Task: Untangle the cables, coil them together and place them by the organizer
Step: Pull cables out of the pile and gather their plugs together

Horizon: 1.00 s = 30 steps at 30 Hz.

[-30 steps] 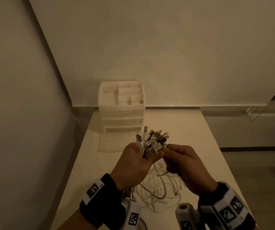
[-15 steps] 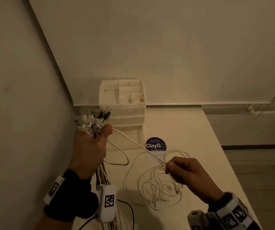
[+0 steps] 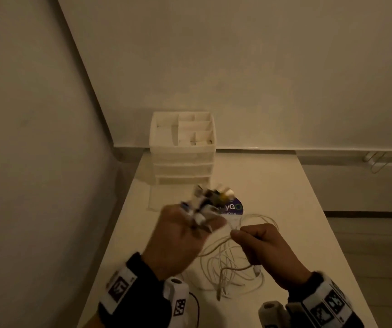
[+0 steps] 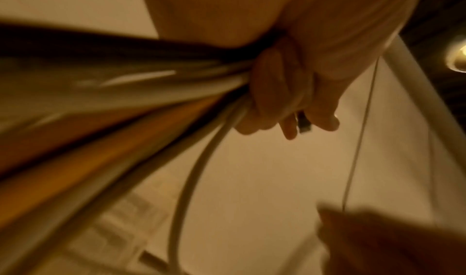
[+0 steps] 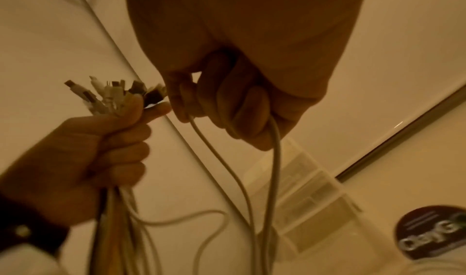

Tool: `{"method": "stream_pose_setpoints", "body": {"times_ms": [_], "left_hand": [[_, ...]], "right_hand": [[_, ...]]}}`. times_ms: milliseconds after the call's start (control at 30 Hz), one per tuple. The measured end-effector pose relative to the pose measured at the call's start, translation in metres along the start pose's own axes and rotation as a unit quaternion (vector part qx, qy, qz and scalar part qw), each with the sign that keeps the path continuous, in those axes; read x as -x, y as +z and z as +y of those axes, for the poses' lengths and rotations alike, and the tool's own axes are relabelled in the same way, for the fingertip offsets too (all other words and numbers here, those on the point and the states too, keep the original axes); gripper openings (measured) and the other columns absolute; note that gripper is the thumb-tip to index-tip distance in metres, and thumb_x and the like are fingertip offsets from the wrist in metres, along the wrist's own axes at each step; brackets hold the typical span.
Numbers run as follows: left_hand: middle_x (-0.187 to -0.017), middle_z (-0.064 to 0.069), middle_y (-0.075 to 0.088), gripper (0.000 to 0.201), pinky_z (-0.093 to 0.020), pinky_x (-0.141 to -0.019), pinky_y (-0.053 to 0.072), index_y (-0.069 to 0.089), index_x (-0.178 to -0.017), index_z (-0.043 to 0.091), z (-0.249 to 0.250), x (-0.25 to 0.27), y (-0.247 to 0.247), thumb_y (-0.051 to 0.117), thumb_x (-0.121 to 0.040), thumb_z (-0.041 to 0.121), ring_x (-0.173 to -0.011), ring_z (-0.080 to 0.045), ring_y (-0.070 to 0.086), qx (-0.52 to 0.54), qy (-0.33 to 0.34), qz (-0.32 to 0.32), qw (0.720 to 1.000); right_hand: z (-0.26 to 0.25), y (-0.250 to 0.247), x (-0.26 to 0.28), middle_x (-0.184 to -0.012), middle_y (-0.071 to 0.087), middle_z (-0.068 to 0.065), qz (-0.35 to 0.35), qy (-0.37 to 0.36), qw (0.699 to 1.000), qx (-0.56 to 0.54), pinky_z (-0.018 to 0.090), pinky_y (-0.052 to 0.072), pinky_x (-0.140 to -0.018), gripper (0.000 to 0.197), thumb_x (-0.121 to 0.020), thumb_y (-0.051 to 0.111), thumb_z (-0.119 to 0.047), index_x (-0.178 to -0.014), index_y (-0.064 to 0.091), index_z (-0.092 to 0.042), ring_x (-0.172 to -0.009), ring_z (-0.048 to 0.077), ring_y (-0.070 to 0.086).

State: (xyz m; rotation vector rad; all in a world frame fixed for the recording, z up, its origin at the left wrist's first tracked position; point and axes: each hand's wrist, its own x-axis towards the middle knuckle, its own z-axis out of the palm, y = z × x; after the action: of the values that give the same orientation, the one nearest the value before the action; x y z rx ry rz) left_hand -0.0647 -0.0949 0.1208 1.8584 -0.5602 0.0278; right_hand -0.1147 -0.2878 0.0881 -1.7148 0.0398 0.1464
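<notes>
1. The left hand (image 3: 178,235) is raised above the surface (image 3: 282,209), its fingers (image 5: 126,139) curled tight round a bundle of cables (image 5: 113,209). The plug ends (image 3: 210,200) fan out above the fist; the picture is blurred there, so single plugs cannot be told apart.
2. The right hand (image 3: 266,247) hangs just beside the left, nearly touching it. Its fingers (image 5: 242,107) are curled round a white cable (image 5: 274,159), whose strands run down out of the fist.
3. Below and between the hands, loose white loops (image 3: 233,273) lie in a tangle on the surface.
4. The white organizer (image 3: 182,147) stands at the far end of the surface, against the back wall (image 3: 237,67), near the left-hand corner. It has open compartments on top and drawers beneath. It is well apart from the hands.
5. A round dark sticker (image 3: 234,208) lies on the surface between the organizer and the hands; the raised plugs cover part of it.
6. A side wall (image 3: 36,138) runs close along the left edge of the surface.
7. Both wrists wear dark bands (image 3: 138,287) with printed marker tags.
8. At the far right, a thin wire (image 3: 377,165) hangs by the wall.
</notes>
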Motion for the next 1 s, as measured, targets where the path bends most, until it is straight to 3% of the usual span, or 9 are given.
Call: {"method": "stream_pose_setpoints", "body": {"times_ms": [67, 167, 233, 300, 400, 533, 700, 867, 1000], "left_hand": [[-0.083, -0.006, 0.074, 0.018, -0.032, -0.078, 0.055, 0.076, -0.087, 0.011, -0.007, 0.0, 0.019, 0.071, -0.085, 0.029, -0.08, -0.019, 0.07, 0.018, 0.0, -0.068, 0.998], [-0.068, -0.016, 0.065, 0.043, -0.032, -0.064, 0.053, 0.07, -0.084, -0.002, -0.015, -0.005, 0.026, 0.072, -0.083, 0.041, -0.059, -0.017, 0.06, 0.052, -0.05, -0.032, 0.997], [-0.054, -0.005, 0.057, 0.036, -0.016, -0.057, 0.044, 0.065, -0.077, -0.008, -0.016, -0.004, 0.024, 0.074, -0.082, 0.027, -0.049, 0.0, 0.05, 0.043, -0.077, -0.019, 0.996], [-0.072, 0.004, 0.071, 0.016, -0.017, -0.069, 0.049, 0.072, -0.083, 0.003, -0.013, 0.0, 0.022, 0.075, -0.081, 0.019, -0.069, 0.004, 0.064, 0.065, -0.091, -0.042, 0.993], [-0.09, 0.0, 0.076, 0.032, -0.033, -0.084, 0.053, 0.074, -0.094, 0.017, -0.011, 0.005, 0.026, 0.076, -0.077, 0.044, -0.092, -0.017, 0.07, 0.075, -0.065, -0.048, 0.994], [-0.085, -0.012, 0.074, 0.032, -0.042, -0.079, 0.055, 0.074, -0.092, 0.016, -0.013, 0.007, 0.035, 0.072, -0.078, 0.045, -0.084, -0.03, 0.07, 0.073, -0.038, -0.051, 0.995], [-0.067, 0.015, 0.07, 0.011, -0.009, -0.068, 0.048, 0.069, -0.076, 0.022, -0.017, 0.009, 0.014, 0.074, -0.082, 0.014, -0.07, 0.008, 0.064, 0.079, -0.062, 0.014, 0.995], [-0.042, 0.012, 0.056, 0.03, -0.018, -0.054, 0.044, 0.06, -0.052, 0.013, -0.035, 0.012, -0.015, 0.076, -0.077, 0.018, -0.045, 0.007, 0.053, 0.089, -0.078, 0.113, 0.986], [-0.033, 0.011, 0.043, 0.022, -0.011, -0.046, 0.035, 0.06, -0.062, 0.005, -0.032, 0.016, -0.023, 0.069, -0.082, 0.008, -0.034, 0.004, 0.041, 0.124, -0.098, 0.056, 0.986]], "right_hand": [[-0.011, 0.006, -0.003, -0.046, 0.029, 0.002, -0.02, -0.004, 0.994, -0.107, 0.03, 0.02, -0.049, 0.035, -0.077, 0.065, -0.03, -0.048, 0.056, -0.011, -0.043, 0.015, 0.023], [-0.016, 0.008, -0.004, -0.047, 0.027, 0.001, -0.03, 0.006, 0.977, -0.211, 0.035, 0.013, -0.051, 0.038, -0.081, 0.065, -0.028, -0.05, 0.05, -0.011, -0.042, 0.013, 0.019], [-0.015, 0.002, -0.001, -0.05, 0.023, 0.002, -0.024, 0.015, 0.965, -0.26, 0.034, 0.012, -0.051, 0.047, -0.079, 0.07, -0.039, -0.052, 0.042, -0.012, -0.045, 0.012, 0.016], [-0.014, -0.006, 0.004, -0.052, 0.019, 0.003, -0.021, 0.014, 0.959, -0.284, 0.033, 0.012, -0.051, 0.053, -0.074, 0.075, -0.046, -0.053, 0.041, -0.012, -0.047, 0.013, 0.014], [-0.01, -0.008, 0.007, -0.052, 0.02, 0.003, -0.035, 0.003, 0.958, -0.286, 0.032, 0.013, -0.05, 0.054, -0.074, 0.076, -0.048, -0.055, 0.042, -0.011, -0.047, 0.012, 0.016], [-0.012, 0.007, 0.009, -0.052, 0.021, 0.004, -0.056, 0.004, 0.956, -0.289, 0.027, 0.017, -0.049, 0.053, -0.078, 0.073, -0.048, -0.06, 0.046, -0.006, -0.046, 0.012, 0.017], [-0.012, 0.009, 0.024, -0.055, 0.025, 0.001, -0.04, 0.01, 0.985, -0.165, 0.025, 0.02, -0.049, 0.03, -0.091, 0.053, -0.028, -0.083, 0.064, -0.001, -0.049, 0.013, 0.019], [0.01, 0.004, 0.053, -0.059, 0.03, 0.007, -0.024, 0.085, 0.992, -0.095, 0.026, 0.02, -0.048, 0.031, -0.087, 0.057, -0.032, -0.084, 0.067, -0.002, -0.051, 0.014, 0.024], [0.027, 0.009, 0.075, -0.055, 0.034, 0.002, -0.027, 0.141, 0.987, -0.076, 0.025, 0.024, -0.047, 0.029, -0.088, 0.056, -0.032, -0.073, 0.066, -0.009, -0.048, 0.014, 0.029]]}}
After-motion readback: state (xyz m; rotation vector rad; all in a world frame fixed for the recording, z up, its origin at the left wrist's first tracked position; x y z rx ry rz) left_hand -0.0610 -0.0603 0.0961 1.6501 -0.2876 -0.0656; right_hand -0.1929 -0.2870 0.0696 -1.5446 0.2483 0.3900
